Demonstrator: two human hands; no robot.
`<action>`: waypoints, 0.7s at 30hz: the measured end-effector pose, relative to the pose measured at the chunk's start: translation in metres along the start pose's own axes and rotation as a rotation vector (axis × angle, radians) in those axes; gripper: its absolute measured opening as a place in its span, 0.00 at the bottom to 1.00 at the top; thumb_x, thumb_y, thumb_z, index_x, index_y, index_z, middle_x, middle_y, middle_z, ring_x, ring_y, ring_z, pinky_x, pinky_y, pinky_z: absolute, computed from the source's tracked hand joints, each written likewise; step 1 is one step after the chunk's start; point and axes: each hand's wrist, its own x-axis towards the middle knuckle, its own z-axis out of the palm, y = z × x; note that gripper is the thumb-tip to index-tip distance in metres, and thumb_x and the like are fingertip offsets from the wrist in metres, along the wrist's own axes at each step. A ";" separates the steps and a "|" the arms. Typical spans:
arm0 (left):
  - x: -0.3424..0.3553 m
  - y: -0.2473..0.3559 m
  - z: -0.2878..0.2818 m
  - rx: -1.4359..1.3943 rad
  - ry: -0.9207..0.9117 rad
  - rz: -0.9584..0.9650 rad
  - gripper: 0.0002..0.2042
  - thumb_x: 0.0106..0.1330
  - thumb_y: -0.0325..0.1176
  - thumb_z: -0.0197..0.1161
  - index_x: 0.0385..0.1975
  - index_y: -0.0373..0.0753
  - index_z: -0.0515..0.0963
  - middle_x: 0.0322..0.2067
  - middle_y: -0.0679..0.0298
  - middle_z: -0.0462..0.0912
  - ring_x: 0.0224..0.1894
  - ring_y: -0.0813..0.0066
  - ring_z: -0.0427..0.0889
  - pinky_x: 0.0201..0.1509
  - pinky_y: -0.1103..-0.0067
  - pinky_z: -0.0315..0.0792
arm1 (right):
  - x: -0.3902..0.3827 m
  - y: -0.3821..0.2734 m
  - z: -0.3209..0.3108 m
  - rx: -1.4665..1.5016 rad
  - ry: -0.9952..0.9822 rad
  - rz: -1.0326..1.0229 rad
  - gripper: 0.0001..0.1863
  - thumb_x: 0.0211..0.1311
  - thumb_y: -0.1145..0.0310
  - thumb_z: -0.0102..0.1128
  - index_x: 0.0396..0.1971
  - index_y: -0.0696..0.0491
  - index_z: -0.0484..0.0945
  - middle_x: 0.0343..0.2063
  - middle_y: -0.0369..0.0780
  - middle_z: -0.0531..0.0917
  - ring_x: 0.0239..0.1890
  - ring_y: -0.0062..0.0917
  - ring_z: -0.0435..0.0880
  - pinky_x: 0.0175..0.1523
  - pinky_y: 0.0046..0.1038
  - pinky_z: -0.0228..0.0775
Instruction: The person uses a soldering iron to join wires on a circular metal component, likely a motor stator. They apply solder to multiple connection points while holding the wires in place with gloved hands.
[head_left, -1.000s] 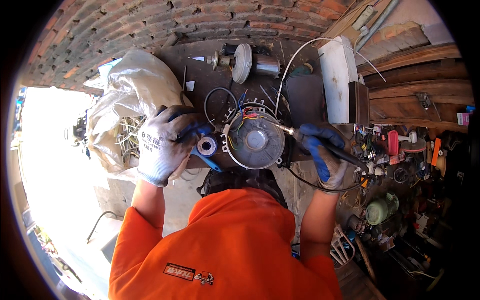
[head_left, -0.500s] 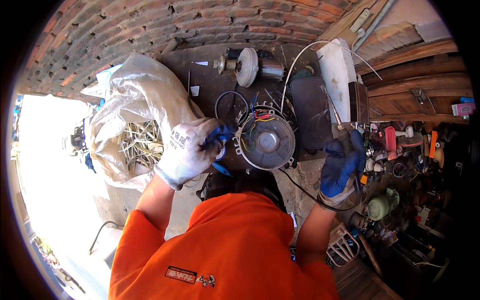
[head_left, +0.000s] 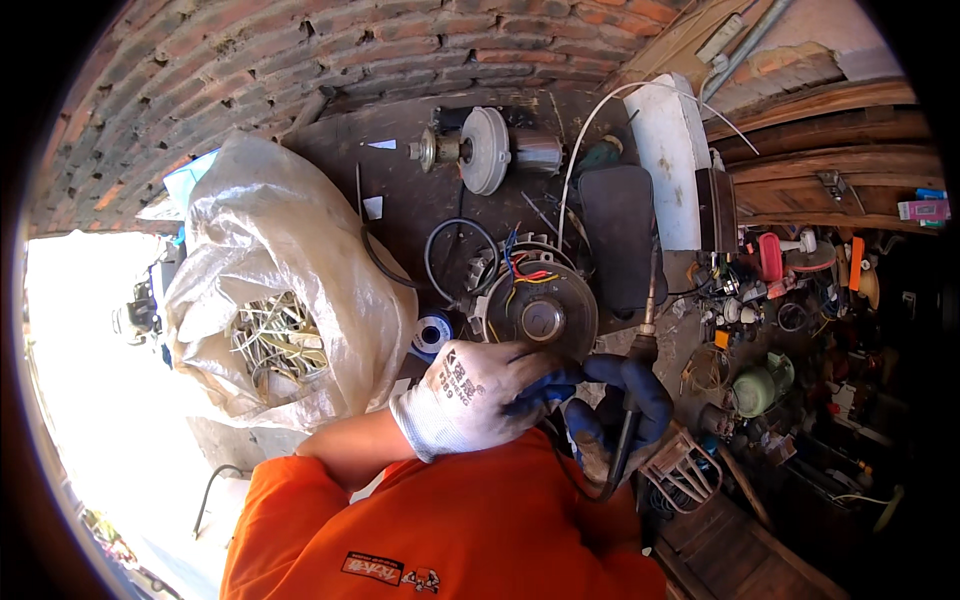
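My right hand (head_left: pixel 622 415), in a blue-coated glove, is closed around the dark handle of a soldering iron (head_left: pixel 645 346), whose long metal shaft points away from me. Its black cord loops down below the hand. Close beside it, my left hand (head_left: pixel 485 390), in a white glove with blue fingertips, is pinched closed near the right fingers; what it holds, if anything, is hidden. Just beyond both hands lies a round motor housing (head_left: pixel 565 312) with red, yellow and blue wires (head_left: pixel 525 272) at its upper edge. A blue-and-white spool (head_left: pixel 432 333) sits left of it.
On the left, a translucent plastic bag (head_left: pixel 350 330) holds wire scraps (head_left: pixel 280 340). A motor rotor (head_left: pixel 487 150) lies at the back of the dark table. Further right are a dark flat pad (head_left: pixel 615 235), a white block (head_left: pixel 668 170) and cluttered parts around a green motor (head_left: pixel 763 385).
Both hands have come together in front of the motor housing: the left moved right and nearer, the right moved left and nearer with the soldering iron. The spool is now uncovered.
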 end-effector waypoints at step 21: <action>0.021 -0.028 -0.035 0.071 0.137 -0.080 0.19 0.41 0.30 0.74 0.37 0.46 0.86 0.41 0.64 0.83 0.41 0.63 0.81 0.43 0.68 0.75 | 0.024 0.049 -0.034 0.014 -0.073 0.061 0.20 0.69 0.59 0.63 0.51 0.55 0.69 0.31 0.51 0.83 0.29 0.31 0.83 0.33 0.30 0.76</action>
